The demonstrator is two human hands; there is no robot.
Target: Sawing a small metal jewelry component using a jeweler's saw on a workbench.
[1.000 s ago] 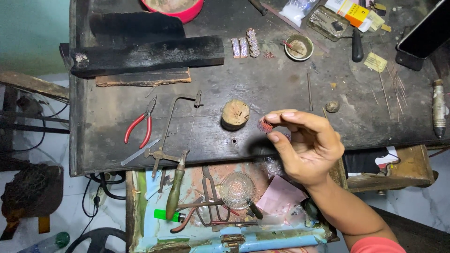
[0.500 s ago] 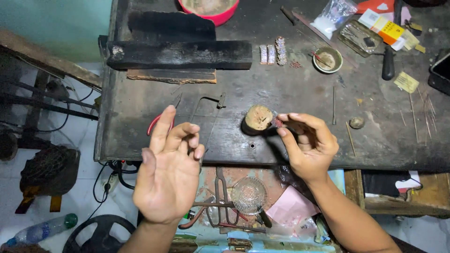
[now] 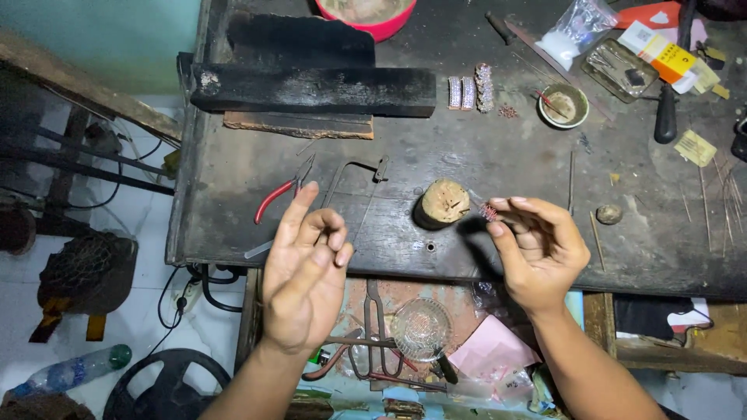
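My right hand is raised over the front of a dark, worn workbench and pinches a small pinkish jewelled piece between thumb and fingertips. Just left of that piece a short round wooden block stands on the bench. My left hand hovers over the bench's front edge, palm up, fingers loosely curled and apart, holding nothing. Red-handled pliers and a thin metal saw frame lie just beyond its fingertips.
A long black block and a red bowl sit at the back. Small jewelled strips, a little dish, packets and a black-handled tool are at the back right. An open drawer below holds tools and pink paper.
My left hand came into view from below and rose over the bench's front edge. My right hand keeps pinching the small piece beside the wooden block. The camera view shifted.
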